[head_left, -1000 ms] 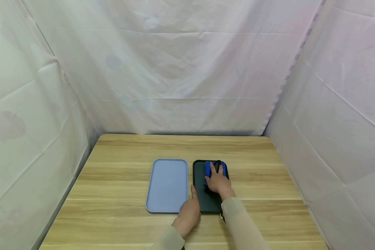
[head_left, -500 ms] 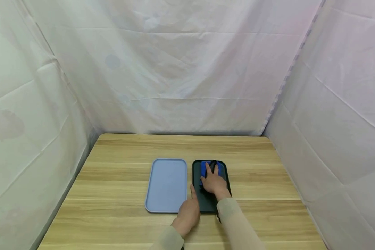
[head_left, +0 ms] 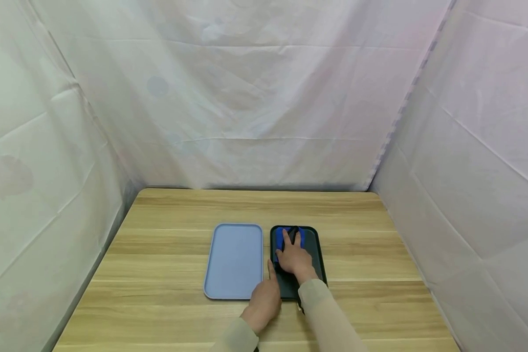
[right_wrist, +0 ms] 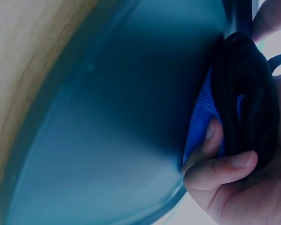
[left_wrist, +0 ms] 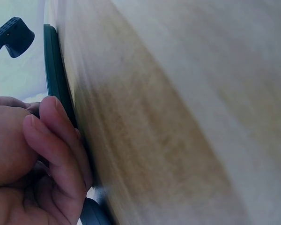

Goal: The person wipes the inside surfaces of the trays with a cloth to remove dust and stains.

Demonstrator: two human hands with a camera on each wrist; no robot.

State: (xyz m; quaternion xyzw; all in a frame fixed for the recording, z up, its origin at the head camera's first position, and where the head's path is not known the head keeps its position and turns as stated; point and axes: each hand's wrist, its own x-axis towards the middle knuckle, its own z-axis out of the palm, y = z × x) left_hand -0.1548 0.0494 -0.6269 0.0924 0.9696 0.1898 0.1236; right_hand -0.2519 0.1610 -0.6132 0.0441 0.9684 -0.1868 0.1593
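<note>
A dark green tray (head_left: 314, 254) lies on the table, partly covered by the hands. On its far left part my right hand (head_left: 295, 258) holds a blue sponge-like scrubber (head_left: 302, 237) with a black handle (right_wrist: 246, 93). In the head view two fingers are spread over its top; the right wrist view has other fingers curled at its side against the blue pad. My left hand (head_left: 265, 299) holds the tray's near left corner, its index finger straight along the left rim. The other left fingers (left_wrist: 61, 154) are curled beside the rim in the left wrist view.
A light blue tray (head_left: 234, 261) lies just left of the dark one, with a narrow gap between them. Both stand on a wooden table (head_left: 167, 274). White cloth walls (head_left: 264, 107) enclose the back and both sides.
My right hand has slid the scrubber leftward across the dark green tray, from its right side to its left side. The left hand stays at the tray's corner.
</note>
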